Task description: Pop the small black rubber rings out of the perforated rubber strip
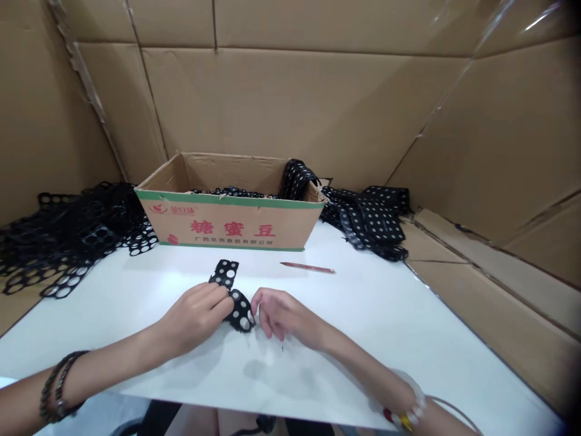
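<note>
My left hand (200,315) pinches a short black strip with round pale spots (240,310), just above the white table. The strip bends at my fingertips: one part sticks up behind them, the other curves toward my right hand (281,318). My right fingers are curled, and the fingertips touch the strip's right edge. Whether they grip a small bit there is hard to make out. A tiny dark scrap (282,349) lies below my right hand. Beyond both hands lies a reddish pencil-like stick (308,267), pointed at its left end.
An open cardboard box (236,224) with black spotted pieces inside stands at the back of the table (363,327). Black netting with large round holes (91,230) is heaped at left. Black spotted strips (367,218) are piled at right. Cardboard walls (295,103) surround the table.
</note>
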Motion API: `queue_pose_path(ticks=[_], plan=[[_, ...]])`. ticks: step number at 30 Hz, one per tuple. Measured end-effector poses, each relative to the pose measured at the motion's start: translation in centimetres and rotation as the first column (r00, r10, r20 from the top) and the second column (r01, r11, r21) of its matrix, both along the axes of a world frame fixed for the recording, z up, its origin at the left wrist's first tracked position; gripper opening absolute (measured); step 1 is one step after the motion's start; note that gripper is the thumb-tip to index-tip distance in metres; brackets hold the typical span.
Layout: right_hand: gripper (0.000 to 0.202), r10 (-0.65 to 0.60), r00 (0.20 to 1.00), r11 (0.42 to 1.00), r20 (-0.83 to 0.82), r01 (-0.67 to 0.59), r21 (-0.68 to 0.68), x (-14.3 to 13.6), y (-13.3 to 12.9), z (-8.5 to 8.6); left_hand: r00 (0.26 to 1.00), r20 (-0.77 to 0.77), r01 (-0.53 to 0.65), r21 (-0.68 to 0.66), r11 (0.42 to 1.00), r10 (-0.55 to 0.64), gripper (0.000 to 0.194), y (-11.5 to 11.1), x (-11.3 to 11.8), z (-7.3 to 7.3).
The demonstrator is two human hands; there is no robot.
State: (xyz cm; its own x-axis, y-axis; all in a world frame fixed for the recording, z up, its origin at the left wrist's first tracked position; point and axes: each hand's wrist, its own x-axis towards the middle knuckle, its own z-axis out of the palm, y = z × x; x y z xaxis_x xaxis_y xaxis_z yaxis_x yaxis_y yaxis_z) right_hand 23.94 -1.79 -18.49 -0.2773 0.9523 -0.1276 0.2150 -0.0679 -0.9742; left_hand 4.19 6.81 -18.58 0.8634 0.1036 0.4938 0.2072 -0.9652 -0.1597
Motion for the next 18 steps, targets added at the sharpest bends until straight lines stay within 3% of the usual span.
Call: queue_pose_path(ticks=[3, 5, 7, 12, 16, 18], plan=[[0.043, -0.025, 0.999, 0.997, 0.029, 0.027, -0.072, -0.7, -0.2, 0.1, 0.997, 0.079, -0.019, -0.053, 0.998, 0.023, 0.024, 0.1, 0.2, 0.1], [0.041, 0.013, 0.999, 0.994, -0.041, -0.017, -0.106, -0.8, 0.0, -0.2, 0.993, 0.118, -0.014, -0.094, 0.996, 0.025, 0.023, 0.1, 0.4, 0.3], [0.04, 0.009, 0.994, 0.997, -0.113, -0.017, -0.076, -0.8, 0.2, -0.4, 0.988, 0.151, 0.001, -0.137, 0.991, 0.02, 0.023, 0.1, 0.6, 0.4], [0.039, -0.147, 0.98, 0.987, -0.135, 0.155, 0.05, 0.0, 0.6, -0.2, 0.992, 0.126, 0.025, -0.255, 0.967, 0.008, 0.019, -0.1, 1.3, 0.7], [0.039, -0.199, 0.972, 0.972, -0.121, 0.212, 0.098, 0.8, 0.5, 0.5, 0.999, 0.021, -0.025, -0.449, 0.893, 0.039, 0.011, -0.3, 1.4, 1.4], [0.039, -0.19, 0.973, 0.972, -0.133, 0.205, 0.11, 0.9, 0.4, 0.7, 0.997, -0.011, -0.068, -0.544, 0.837, 0.074, 0.018, -0.2, 1.4, 1.8]])
